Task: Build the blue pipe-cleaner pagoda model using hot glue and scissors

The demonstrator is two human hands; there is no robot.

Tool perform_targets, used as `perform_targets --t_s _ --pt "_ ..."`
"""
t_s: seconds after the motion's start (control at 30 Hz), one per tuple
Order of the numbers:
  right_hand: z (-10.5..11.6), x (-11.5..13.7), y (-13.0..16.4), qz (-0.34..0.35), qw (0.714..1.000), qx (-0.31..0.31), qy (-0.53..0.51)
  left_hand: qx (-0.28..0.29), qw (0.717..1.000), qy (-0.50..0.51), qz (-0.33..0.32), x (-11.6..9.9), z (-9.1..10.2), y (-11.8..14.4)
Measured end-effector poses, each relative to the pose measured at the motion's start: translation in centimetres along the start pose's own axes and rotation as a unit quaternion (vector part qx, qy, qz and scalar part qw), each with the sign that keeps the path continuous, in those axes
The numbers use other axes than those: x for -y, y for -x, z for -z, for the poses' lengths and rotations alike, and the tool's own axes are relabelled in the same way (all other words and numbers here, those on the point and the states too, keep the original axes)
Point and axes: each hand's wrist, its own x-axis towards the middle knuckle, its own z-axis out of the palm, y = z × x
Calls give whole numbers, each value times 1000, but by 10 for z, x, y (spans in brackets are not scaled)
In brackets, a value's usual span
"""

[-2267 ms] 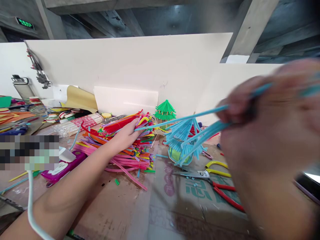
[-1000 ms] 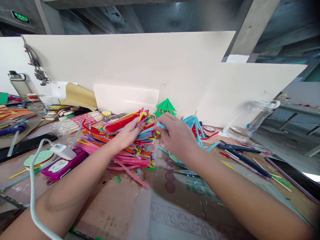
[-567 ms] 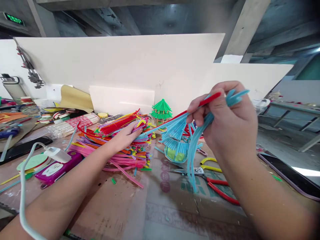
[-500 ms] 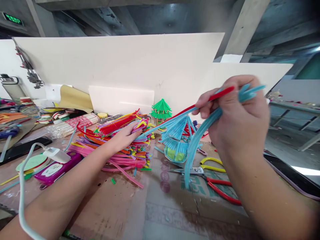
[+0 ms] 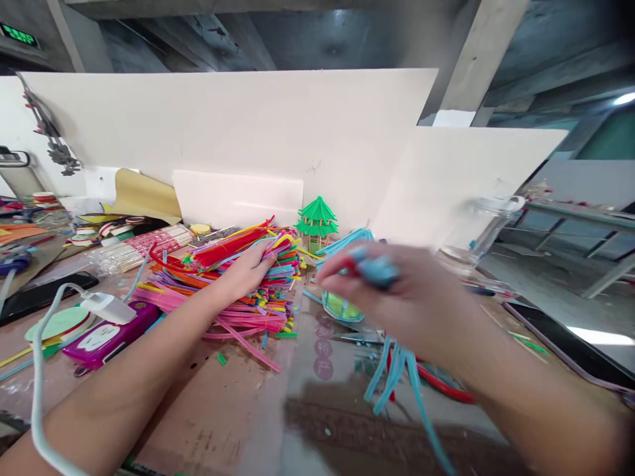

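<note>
- Head view, left side: left hand [image 5: 248,270] lies over the far part of a heap of coloured pipe cleaners [image 5: 280,294], fingers curled, thumb pressing a mixed bunch against them. Arm crosses the near left table [image 5: 223,410].
- Right hand [image 5: 404,297] blurred by motion, raised over the right half of the table. Fingers closed around light-blue strands [image 5: 380,271]; loose ends hang below the palm, a bit of red among them. Exact fingertip contact: cannot tell.
- Heap sits left of centre, mostly pink at the near side, red bundle at the far side; one pink strand pokes out toward the near edge.
- Green tiered model [image 5: 319,217] stands upright just beyond the heap, before the white panel [image 5: 238,132].
- Light-blue model [image 5: 343,308], green inside its base, partly hidden behind the right hand.
- Metal blade [image 5: 360,338] and red handle [image 5: 449,389] show under the right hand and forearm.
- Far right: clear jar [image 5: 481,231]; nearer, dark phone [image 5: 570,344].
- Near left: purple device [image 5: 112,337], white plug [image 5: 109,306] resting on it, cable looping nearer. Second phone [image 5: 44,297] farther left.
</note>
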Motion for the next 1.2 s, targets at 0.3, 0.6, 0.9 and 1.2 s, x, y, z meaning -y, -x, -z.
perform_targets --t_s 0.3,0.6,0.9,1.2 --pt "-78 -53 -25 40 951 111 286 6 1000 24 -2 -7 4 4" --pt "-83 -56 -28 5 942 109 318 7 1000 28 -12 -4 3 4" --pt "-79 -54 -35 30 936 151 316 15 999 27 -23 -5 1 4" --pt "-78 -55 -36 60 927 175 327 19 999 34 -15 -4 3 4"
